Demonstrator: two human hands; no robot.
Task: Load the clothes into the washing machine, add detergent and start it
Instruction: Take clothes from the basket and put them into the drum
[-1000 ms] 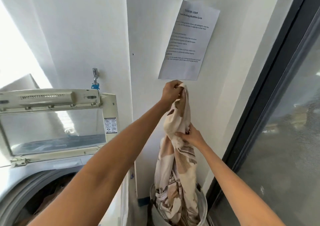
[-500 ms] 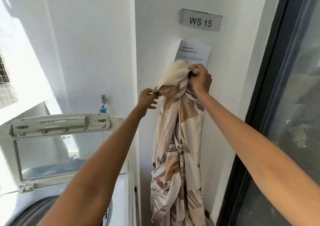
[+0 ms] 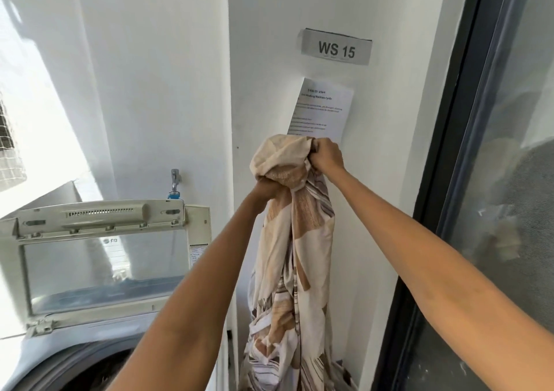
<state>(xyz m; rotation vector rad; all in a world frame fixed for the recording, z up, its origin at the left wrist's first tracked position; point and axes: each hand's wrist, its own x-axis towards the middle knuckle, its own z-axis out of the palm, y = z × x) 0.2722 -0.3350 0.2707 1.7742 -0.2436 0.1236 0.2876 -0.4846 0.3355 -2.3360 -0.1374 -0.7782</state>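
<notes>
- Two bare arms reach up from the bottom of the frame toward its centre, both gripping one long piece of cloth.
- The cream, tan and brown patterned fabric sheet (image 3: 295,258) hangs in a twisted column from the centre of the frame down to the bottom edge, close in front of a white wall (image 3: 269,60).
- The right hand (image 3: 326,156), just right of centre, is clenched around the bunched top of the sheet.
- The left hand (image 3: 266,188), slightly lower and to the left, is also closed tight on the fabric, just under the rounded bundle at the top.
- At lower left stands a white top-loading washing machine (image 3: 99,333); its glass-paned lid (image 3: 99,258) is raised upright, and the dark drum opening shows at the bottom left edge.
- A small metal tap with a blue fitting (image 3: 175,185) sits on the wall above the lid.
- In the upper centre right, a grey sign reading "WS 15" (image 3: 335,50) is fixed to the wall, with a white printed paper sheet (image 3: 322,111) below it; the raised hand covers the paper's lower edge.
- A dark-framed glass door (image 3: 494,180) fills the right side of the frame.
</notes>
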